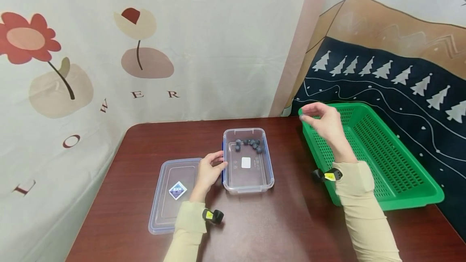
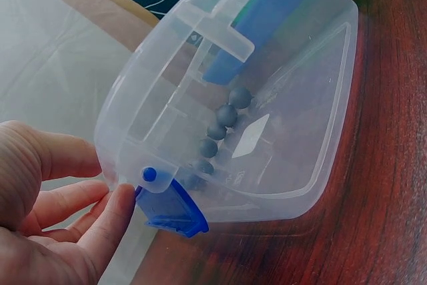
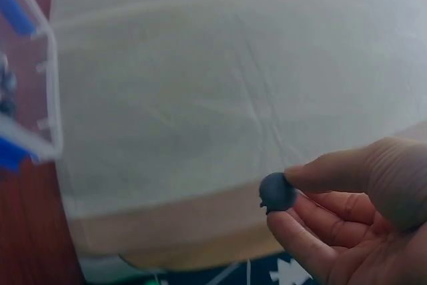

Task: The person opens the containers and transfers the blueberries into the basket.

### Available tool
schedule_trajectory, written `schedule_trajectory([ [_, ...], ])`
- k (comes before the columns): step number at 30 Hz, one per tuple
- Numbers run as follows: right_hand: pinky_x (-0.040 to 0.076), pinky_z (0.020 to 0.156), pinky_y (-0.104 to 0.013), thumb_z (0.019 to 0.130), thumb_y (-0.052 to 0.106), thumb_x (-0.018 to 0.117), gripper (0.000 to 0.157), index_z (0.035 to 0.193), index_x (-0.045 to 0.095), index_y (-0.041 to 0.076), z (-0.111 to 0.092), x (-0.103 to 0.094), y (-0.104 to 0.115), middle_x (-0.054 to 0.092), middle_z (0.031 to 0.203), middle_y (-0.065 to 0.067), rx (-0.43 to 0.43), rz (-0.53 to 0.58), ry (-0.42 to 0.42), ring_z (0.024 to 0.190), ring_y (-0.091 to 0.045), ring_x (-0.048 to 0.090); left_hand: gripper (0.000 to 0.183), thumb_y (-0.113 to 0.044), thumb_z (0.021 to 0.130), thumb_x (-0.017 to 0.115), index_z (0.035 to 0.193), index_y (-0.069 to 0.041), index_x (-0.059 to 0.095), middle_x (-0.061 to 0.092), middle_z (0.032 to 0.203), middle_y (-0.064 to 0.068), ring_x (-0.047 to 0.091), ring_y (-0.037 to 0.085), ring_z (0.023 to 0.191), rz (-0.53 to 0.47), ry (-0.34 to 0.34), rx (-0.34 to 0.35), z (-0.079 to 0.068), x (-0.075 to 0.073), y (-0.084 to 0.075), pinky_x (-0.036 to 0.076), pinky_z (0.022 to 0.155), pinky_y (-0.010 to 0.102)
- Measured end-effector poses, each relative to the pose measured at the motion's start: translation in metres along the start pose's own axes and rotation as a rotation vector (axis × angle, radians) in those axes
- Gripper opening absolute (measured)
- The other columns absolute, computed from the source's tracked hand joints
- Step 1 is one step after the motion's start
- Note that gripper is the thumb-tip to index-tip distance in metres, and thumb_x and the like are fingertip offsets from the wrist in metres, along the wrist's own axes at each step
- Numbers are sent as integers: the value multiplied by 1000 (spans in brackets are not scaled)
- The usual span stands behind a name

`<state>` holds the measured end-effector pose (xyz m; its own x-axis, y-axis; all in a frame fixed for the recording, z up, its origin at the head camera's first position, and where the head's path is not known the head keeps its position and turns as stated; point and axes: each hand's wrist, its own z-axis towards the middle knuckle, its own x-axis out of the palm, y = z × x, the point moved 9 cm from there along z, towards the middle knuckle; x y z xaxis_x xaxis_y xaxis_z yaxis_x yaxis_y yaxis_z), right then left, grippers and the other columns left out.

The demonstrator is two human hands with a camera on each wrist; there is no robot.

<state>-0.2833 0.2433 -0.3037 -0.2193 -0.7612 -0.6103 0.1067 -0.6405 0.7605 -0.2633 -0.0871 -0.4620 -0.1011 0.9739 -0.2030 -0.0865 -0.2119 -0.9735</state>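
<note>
In the head view a clear plastic container (image 1: 233, 181) with blue side latches stands on the table. Several blueberries (image 1: 254, 144) lie toward its far end. At the container's left side, my left hand (image 1: 209, 171) holds the wall, with fingertips by the blue latch (image 2: 172, 208) in the left wrist view. My right hand (image 1: 324, 122) is raised over the near-left corner of a green basket (image 1: 411, 205). Between thumb and fingertips it pinches a single blueberry (image 3: 277, 191), plain in the right wrist view.
A clear lid (image 1: 164, 209) with a diamond-shaped label lies flat left of the container, partly behind my left forearm. The perforated basket fills the table's right side. A printed cloth (image 1: 218, 51) hangs behind the dark red wooden table (image 1: 251, 225).
</note>
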Motion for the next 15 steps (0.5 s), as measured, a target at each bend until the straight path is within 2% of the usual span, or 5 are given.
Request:
schedule_trajectory([
  [3, 45, 79, -29, 89, 12, 64, 27, 113, 62, 0, 6, -14, -9, 64, 110, -19, 16, -18, -29, 100, -24, 57, 35, 8, 76, 69, 110, 11, 63, 65, 101, 25, 64, 35, 92, -7, 0, 1, 0, 0, 0, 53, 75, 18],
  [9, 44, 70, -10, 87, 10, 66, 28, 111, 61, -3, 20, -30, -34, 64, 106, -18, 26, 7, -71, 80, 3, 55, 34, 7, 76, 69, 109, 12, 63, 65, 101, 26, 64, 36, 91, -21, 1, 29, -1, -1, -2, 56, 79, 30],
  [11, 44, 68, -8, 87, 11, 66, 29, 112, 60, -4, 25, -30, -46, 64, 104, -15, 42, 19, -63, 76, 8, 53, 33, 6, 75, 69, 108, 10, 64, 66, 97, 23, 65, 32, 88, -22, -3, 56, -2, -1, -4, 56, 78, 32],
  [12, 44, 66, -7, 87, 11, 66, 30, 112, 60, -4, 27, -30, -52, 65, 102, -13, 51, 24, -60, 74, 9, 52, 32, 4, 75, 70, 106, 9, 65, 67, 94, 20, 66, 28, 85, -35, -7, 90, -2, -2, -7, 56, 76, 29],
  [15, 45, 65, -7, 87, 10, 66, 32, 113, 59, -7, 34, -29, -70, 65, 94, -2, 77, 53, -44, 73, 10, 52, 30, 3, 75, 71, 104, 7, 67, 68, 91, 16, 66, 22, 82, -42, -11, 117, -4, -3, -11, 57, 73, 27],
])
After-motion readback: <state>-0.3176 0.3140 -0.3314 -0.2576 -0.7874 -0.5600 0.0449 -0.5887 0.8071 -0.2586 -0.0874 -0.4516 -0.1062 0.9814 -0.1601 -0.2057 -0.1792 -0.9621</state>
